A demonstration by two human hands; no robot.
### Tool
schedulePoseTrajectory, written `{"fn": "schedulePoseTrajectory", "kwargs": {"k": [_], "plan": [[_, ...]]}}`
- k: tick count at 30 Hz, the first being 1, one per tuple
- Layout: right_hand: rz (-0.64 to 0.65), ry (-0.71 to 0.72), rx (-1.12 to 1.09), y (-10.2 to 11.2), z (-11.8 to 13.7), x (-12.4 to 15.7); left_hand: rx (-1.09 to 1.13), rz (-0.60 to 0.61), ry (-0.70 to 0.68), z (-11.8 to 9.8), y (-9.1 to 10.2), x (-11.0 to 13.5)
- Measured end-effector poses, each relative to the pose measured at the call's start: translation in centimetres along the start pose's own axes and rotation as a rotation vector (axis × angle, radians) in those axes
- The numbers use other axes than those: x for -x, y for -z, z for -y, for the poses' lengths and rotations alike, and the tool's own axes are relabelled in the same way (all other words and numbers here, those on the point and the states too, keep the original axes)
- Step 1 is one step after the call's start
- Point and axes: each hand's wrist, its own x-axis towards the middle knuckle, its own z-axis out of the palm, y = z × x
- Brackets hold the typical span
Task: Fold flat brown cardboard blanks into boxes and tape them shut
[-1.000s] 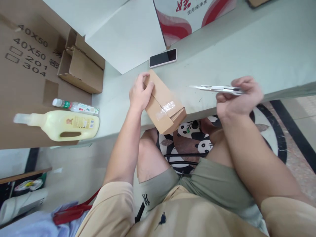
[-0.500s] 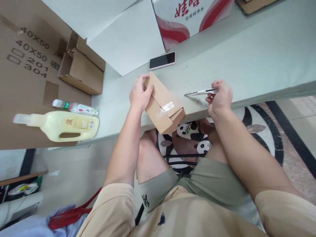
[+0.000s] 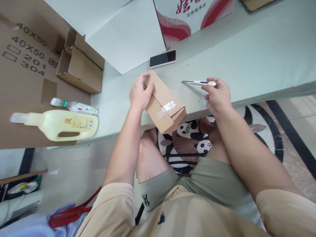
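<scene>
A small brown cardboard box [image 3: 160,110] lies slantwise at the table's front edge, its near end jutting out over my legs. Clear tape [image 3: 168,106] crosses the seam on its top, and the flap at the near right end is slightly lifted. My left hand [image 3: 141,92] grips the far left part of this box, thumb on top. To the right of the box, apart from it, my right hand [image 3: 218,95] holds a utility knife [image 3: 197,83] with a white handle. Its thin blade points left above the tabletop.
Behind the box lies a phone [image 3: 163,59], near a white board [image 3: 128,39] and a red-and-white carton [image 3: 195,19]. On the left are a yellow jug [image 3: 69,125], a small clear bottle [image 3: 74,107] and open cardboard boxes [image 3: 84,69]. Panda-patterned flooring [image 3: 189,131] shows below.
My right hand has raised the knife slightly and shifted its grip, so more of the white handle shows and the blade lies more level. My left hand and the box stay nearly still.
</scene>
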Motion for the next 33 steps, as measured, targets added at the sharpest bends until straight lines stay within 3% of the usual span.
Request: {"fn": "schedulePoseTrajectory", "kwargs": {"k": [5,8,12,15,18,24,29,33], "plan": [[0.153,0.157,0.291,1.0,-1.2,-0.5,-0.006,0.001,0.009,0.1,-0.1,0.0],[0.168,0.25,0.39,1.4,-1.3,-0.7,0.029,-0.014,-0.021,0.4,-0.2,-0.1],[0.067,0.249,0.253,1.2,-1.1,-1.1,0.046,-0.019,-0.021,0.6,-0.2,-0.2],[0.094,0.137,0.129,0.8,-0.4,-0.8,0.048,-0.017,-0.015,0.7,-0.3,-0.3],[0.243,0.06,0.075,0.5,0.4,0.6,0.07,-0.018,-0.028,1.0,-0.4,-0.4],[0.736,0.337,0.255,-0.2,0.5,4.8,0.156,-0.036,-0.092,2.5,-0.7,-0.7],[0.769,0.402,0.318,-0.6,-0.2,5.4,0.248,-0.072,-0.093,2.9,-0.7,-0.7],[0.798,0.373,0.398,-0.6,0.0,5.2,0.3,-0.057,-0.048,3.6,-0.6,-0.7]]}}
